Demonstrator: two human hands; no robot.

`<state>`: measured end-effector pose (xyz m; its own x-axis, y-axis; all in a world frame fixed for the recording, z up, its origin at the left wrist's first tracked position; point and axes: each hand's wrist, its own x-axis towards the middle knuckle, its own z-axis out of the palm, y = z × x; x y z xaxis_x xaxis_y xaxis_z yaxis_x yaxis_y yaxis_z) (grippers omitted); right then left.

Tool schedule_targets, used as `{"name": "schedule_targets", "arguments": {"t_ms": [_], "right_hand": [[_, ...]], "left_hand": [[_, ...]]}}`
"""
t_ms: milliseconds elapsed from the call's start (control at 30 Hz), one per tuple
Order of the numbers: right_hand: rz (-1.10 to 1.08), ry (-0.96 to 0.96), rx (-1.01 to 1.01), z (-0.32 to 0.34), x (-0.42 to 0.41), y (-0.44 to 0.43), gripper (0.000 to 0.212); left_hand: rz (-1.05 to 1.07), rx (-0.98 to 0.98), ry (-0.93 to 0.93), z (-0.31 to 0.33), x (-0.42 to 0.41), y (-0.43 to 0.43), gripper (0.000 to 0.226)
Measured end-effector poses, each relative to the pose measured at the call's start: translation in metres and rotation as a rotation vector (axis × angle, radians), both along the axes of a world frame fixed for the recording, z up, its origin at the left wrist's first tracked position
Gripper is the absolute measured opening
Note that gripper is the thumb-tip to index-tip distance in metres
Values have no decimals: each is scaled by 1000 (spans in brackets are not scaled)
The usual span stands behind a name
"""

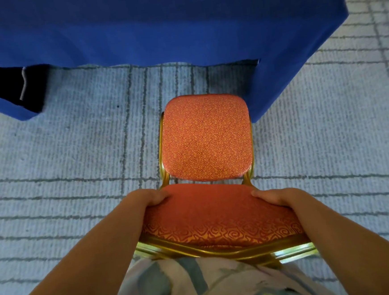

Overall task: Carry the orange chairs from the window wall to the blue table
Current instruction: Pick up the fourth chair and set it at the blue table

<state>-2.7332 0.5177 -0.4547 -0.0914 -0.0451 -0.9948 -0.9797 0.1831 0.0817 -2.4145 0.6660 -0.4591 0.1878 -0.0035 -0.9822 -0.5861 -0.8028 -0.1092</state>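
1. Chair (205, 137): orange, swirl-patterned fabric, gold metal frame (220, 250). It sits in the centre of the view, straight in front of the person, seat pointing away from them twd the table.
2. Table (155, 22): covered w/ a blue cloth that hangs down to the floor and fills the top of the view. Its right corner drops just beside the seat's far right corner (touching or not, can't tell).
3. L hand (146, 200): clamped on the left end of the backrest (212, 213), digits curled over the padded top edge.
4. R hand (276, 198): same grip on the right end of the backrest, digits curled over the edge. Both forearms are bare and run in from the bottom corners.
5. Hands are well apart, one at each end of the backrest, w/ the padding between them.
6. Whether the chair legs are on the floor or lifted: can't tell, legs are hidden under the seat.
7. Carpet (61, 157): pale grey-blue w/ darker grid lines, under the chair and around the table.
8. At left, the cloth is parted and shows a dark gap (30, 88) w/ a black shape inside (unclear what).
9. Shirt (199, 284): pale w/ printed shapes, at the bottom edge, just behind the frame.
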Motion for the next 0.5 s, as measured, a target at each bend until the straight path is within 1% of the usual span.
{"name": "schedule_targets", "arguments": {"t_ms": [100,233,367,500], "right_hand": [[30,-17,-8,10,9,-3,71],[6,-40,-19,19,24,-5,69],[-28,-68,-51,28,42,-17,67],[-74,-14,-23,34,57,-51,73]], "left_hand": [[-31,13,16,8,10,-5,80],[-49,3,21,15,35,-15,78],[-42,7,10,27,55,-34,81],[-69,-10,-4,35,68,-66,80]]}}
